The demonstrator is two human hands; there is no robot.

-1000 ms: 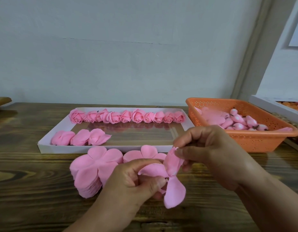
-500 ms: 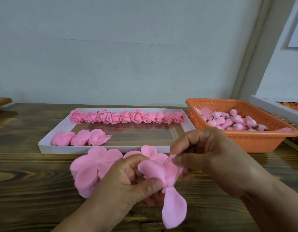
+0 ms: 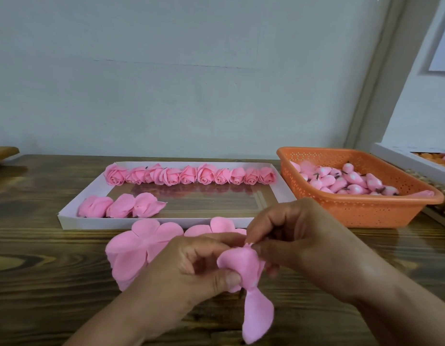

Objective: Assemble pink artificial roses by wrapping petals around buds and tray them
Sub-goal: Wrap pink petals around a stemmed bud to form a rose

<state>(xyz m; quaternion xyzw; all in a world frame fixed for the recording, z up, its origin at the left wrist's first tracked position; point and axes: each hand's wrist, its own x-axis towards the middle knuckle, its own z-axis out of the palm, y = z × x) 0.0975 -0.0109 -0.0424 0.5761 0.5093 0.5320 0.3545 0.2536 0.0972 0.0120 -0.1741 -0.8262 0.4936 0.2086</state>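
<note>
left hand (image 3: 191, 268): thumb and fingers pinching the half-wrapped rose (image 3: 241, 267) low down, just above the bench (image 3: 41, 258)
right hand (image 3: 298, 236): fingertips nipping the rose's top edge
loose petal (image 3: 257, 318): dangling below the rose
tray (image 3: 278, 188): row of finished roses (image 3: 190, 174) along the back
petal stack (image 3: 139, 248): in front of the tray
basket (image 3: 366, 211): orange, buds (image 3: 351, 179) inside, right of tray
</note>
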